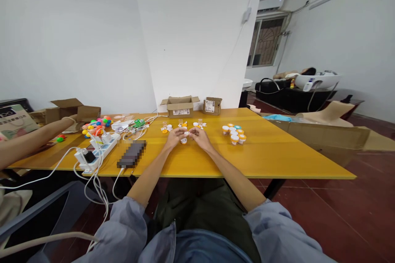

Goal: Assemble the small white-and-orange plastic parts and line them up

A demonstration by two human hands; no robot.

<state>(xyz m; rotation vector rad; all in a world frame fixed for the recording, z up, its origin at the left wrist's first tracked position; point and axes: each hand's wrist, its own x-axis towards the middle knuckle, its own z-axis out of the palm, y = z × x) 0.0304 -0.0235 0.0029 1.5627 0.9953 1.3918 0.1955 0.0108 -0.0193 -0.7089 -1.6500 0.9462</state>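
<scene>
My left hand [175, 137] and my right hand [199, 137] meet over the middle of the table, fingertips pinched together. Between them is a small white piece [186, 133], too small to make out fully. Just below the fingers stands a small round tub [184, 141], partly hidden by my hands. Beyond my hands lie orange lids [164, 130], clear cups [180, 122] and scattered white pieces [204, 125]. To the right of my right hand stands a group of small lidded tubs [234, 139] with orange, white and blue tops.
Two cardboard boxes, an open one [180, 109] and a smaller one [212, 107], stand by the wall. On the left are a power strip [106, 150] with white cables, a pixelated dark phone-like slab [132, 154] and colourful balls [97, 126]. Another person's arm [40, 134] reaches across there.
</scene>
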